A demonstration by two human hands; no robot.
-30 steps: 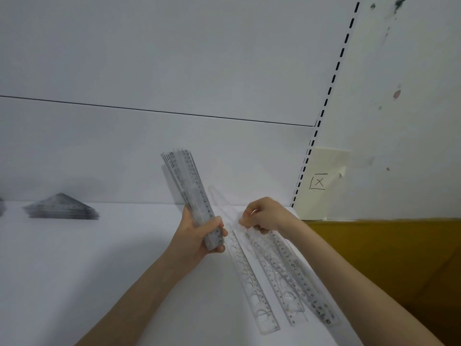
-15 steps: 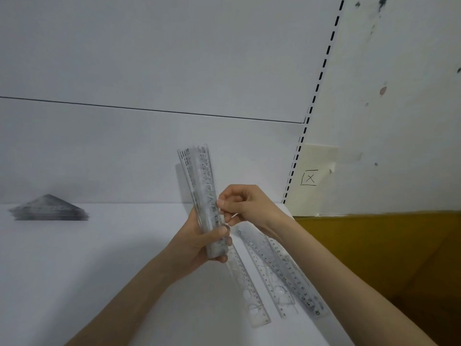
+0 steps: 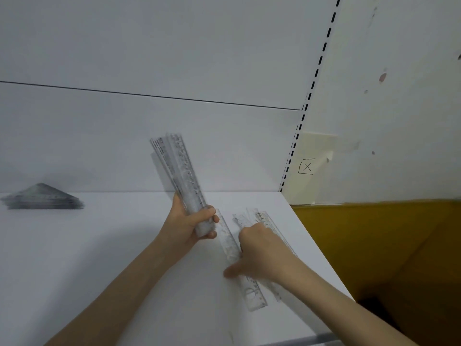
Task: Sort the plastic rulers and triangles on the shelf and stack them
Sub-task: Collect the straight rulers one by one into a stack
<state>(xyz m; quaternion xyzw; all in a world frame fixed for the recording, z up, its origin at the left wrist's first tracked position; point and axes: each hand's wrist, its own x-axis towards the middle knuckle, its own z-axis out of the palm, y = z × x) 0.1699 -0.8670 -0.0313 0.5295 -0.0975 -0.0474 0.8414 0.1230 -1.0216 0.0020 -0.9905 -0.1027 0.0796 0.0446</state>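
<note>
On the white shelf: loose clear plastic rulers lie under right hand, grip unclear, too blurred.
Left hand: clenching upright bundle of clear rulers.
Risk: fanned bundle may slip as another joins.

The bundle in the left hand was blurred, its markings unreadable, and the triangle stack was a grey smear. The right hand covered the middles of the loose rulers, hiding its own fingertips and whether it gripped any. Both forearms ran off the bottom edge.
</note>
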